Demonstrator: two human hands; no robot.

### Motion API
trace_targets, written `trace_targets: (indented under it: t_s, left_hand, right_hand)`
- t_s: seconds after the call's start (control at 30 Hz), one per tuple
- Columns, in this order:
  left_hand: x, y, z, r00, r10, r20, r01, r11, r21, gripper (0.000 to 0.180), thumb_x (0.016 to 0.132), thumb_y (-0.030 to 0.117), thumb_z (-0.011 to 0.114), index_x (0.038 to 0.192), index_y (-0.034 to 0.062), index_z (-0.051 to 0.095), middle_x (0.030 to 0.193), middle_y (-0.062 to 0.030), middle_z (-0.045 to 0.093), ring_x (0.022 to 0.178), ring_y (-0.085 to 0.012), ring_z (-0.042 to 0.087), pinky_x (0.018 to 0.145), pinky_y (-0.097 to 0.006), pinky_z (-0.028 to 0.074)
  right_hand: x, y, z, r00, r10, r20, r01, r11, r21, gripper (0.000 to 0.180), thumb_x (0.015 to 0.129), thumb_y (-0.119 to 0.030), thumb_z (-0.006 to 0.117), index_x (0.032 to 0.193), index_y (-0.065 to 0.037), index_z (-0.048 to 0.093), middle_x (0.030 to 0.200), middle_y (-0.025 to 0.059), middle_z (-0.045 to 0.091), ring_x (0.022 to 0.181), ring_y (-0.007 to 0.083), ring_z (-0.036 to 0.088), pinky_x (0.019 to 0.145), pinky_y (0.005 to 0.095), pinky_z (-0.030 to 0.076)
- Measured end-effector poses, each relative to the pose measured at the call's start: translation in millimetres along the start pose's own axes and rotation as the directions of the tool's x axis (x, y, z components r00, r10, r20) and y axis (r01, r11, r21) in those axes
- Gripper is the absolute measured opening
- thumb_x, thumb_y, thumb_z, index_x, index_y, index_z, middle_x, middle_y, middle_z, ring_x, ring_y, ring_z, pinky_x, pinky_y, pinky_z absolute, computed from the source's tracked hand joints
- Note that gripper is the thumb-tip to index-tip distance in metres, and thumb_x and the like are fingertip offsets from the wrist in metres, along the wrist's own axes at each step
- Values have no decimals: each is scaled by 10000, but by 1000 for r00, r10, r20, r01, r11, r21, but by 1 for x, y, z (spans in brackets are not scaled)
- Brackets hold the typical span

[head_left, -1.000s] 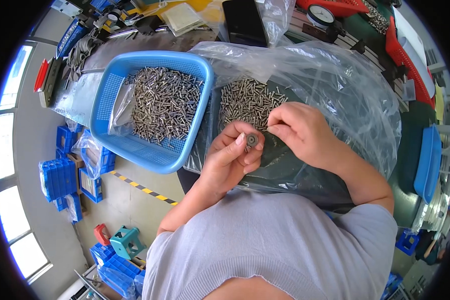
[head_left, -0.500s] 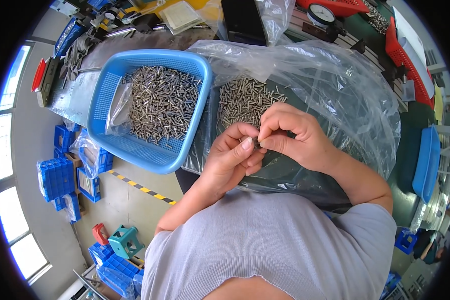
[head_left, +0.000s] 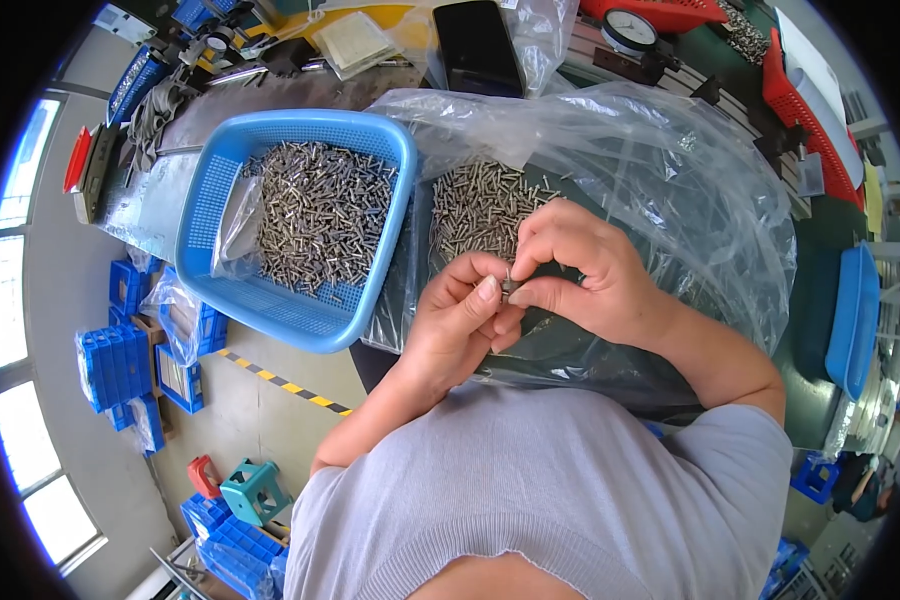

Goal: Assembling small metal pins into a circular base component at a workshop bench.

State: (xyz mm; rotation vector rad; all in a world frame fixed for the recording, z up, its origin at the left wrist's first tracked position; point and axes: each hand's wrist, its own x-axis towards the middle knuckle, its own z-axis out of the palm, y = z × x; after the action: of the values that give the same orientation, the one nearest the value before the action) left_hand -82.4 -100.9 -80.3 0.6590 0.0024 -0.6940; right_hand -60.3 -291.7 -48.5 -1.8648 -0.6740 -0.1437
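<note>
My left hand [head_left: 457,312] is closed, with small metal pins [head_left: 508,286] pinched at its fingertips. Against them press the thumb and forefinger of my right hand [head_left: 595,272], also in a pinch; the fingers partly hide the pins. Just beyond both hands lies a heap of similar metal pins [head_left: 480,210] on a clear plastic sheet [head_left: 680,190]. To the left stands a blue plastic basket [head_left: 305,118] holding many more loose pins [head_left: 325,215] and a folded clear bag [head_left: 238,230].
A black phone [head_left: 478,48] lies at the back, beside a dial gauge [head_left: 630,30]. Red trays [head_left: 810,130] and a long blue tray [head_left: 850,320] stand to the right. Blue crates [head_left: 115,360] and a green stool [head_left: 255,490] occupy the floor at left.
The right thumb and forefinger have parted slightly, so more of the metal pins shows between my hands. The whole view has shifted a little; basket and heap look undisturbed.
</note>
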Motion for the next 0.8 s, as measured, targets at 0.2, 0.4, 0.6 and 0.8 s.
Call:
trace_targets:
  t_s: [0.2,0.4,0.6,0.8]
  left_hand:
    - [1,3,-5,999,26,25,-24,997,-79,215,942,238,550,1057,58,531,938,-85,562,672,-98,442,552,-239,381]
    - [4,0,-7,997,75,20,-72,990,-123,230,955,199,498,1131,51,504,991,-128,505,669,-100,405,503,-197,353]
    - [4,1,-5,997,69,21,-66,990,-127,224,957,191,491,1128,48,503,987,-128,500,671,-106,404,511,-204,360]
    - [3,3,-4,999,31,39,-26,993,-119,194,948,211,530,1059,53,523,944,-100,556,693,-115,446,569,-244,382]
  right_hand:
    - [-1,7,-6,998,43,-50,-42,999,30,122,771,-97,713,813,-37,615,785,55,560,721,199,562,657,298,460]
    - [-5,15,-4,995,33,98,4,937,-350,150,668,-98,713,768,-58,609,786,64,576,766,283,565,685,391,460]
    - [-4,19,5,992,-30,120,89,849,-520,159,633,-119,706,730,-83,584,742,51,534,739,252,542,656,375,426]
    - [-6,16,6,985,-10,174,111,805,-583,142,664,-153,679,695,-79,562,732,56,536,734,251,550,667,387,426]
